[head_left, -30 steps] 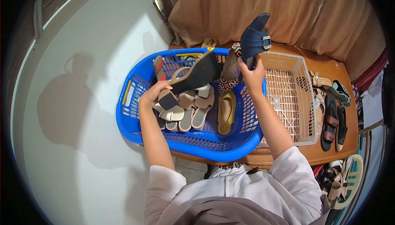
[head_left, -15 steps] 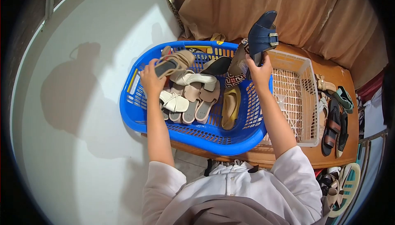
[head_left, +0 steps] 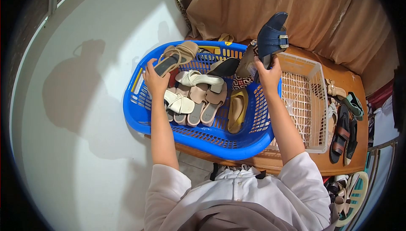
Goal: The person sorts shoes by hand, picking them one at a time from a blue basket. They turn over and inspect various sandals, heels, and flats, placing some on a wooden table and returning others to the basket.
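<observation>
My left hand point(head_left: 155, 78) is closed on a beige strappy sandal point(head_left: 181, 54) at the left end of the blue basket point(head_left: 249, 150). In my right hand point(head_left: 268, 73) is a navy shoe point(head_left: 270, 36) with a buckle, held upright over the basket's right rim. Several shoes lie in the basket: white heeled sandals point(head_left: 202, 80), pinkish-beige slides point(head_left: 196, 104), a yellow shoe point(head_left: 237, 110) and a black-soled shoe point(head_left: 227, 67). A patterned shoe point(head_left: 242, 82) leans near my right hand.
A clear plastic crate point(head_left: 315, 104) stands on the wooden table point(head_left: 357, 88) right of the basket. Brown-strapped black sandals point(head_left: 340, 138) and a green sandal point(head_left: 354, 105) lie beyond it. Brown curtains point(head_left: 330, 15) hang behind; more shoes sit in a pale green basket point(head_left: 359, 197) at the lower right.
The beige sandal in my left hand has tilted and shifted slightly up and left, towards the basket's rim. My right hand and the navy shoe have barely moved.
</observation>
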A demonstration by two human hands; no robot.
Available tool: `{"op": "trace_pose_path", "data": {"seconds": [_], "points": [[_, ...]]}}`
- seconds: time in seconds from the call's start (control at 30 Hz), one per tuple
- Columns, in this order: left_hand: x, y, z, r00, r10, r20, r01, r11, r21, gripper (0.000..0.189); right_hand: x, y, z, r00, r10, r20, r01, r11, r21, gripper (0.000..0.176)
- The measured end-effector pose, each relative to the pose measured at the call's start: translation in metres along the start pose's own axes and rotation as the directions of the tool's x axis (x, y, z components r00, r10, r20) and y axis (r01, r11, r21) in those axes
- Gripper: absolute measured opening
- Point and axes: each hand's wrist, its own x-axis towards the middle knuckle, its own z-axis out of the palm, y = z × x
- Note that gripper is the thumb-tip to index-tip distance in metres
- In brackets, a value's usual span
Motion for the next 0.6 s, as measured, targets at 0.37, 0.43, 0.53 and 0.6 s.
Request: {"op": "trace_pose_path", "data": {"seconds": [0.37,0.43,0.53,0.6], "points": [[0.009,-0.013,-0.006,0.83,-0.558,-0.008,0.396,0.599,-0.696,0.046,0.0,-0.003,-0.001,1.0,0.005,-0.025,-0.006,0.999,-0.044,0.042],[0.011,-0.018,-0.005,0.833,-0.551,0.036,0.368,0.506,-0.78,0.045,0.0,-0.004,0.0,1.0,0.017,-0.022,-0.018,0.998,-0.054,0.042],[0.01,-0.009,-0.01,0.738,-0.637,0.221,0.517,0.324,-0.792,0.035,0.0,-0.003,0.0,0.999,0.025,-0.022,-0.025,0.999,-0.035,0.042],[0.01,-0.01,-0.01,0.692,-0.634,0.346,0.568,0.182,-0.803,0.031,0.001,-0.001,0.001,1.0,0.015,-0.027,-0.015,1.0,-0.024,0.043]]}}
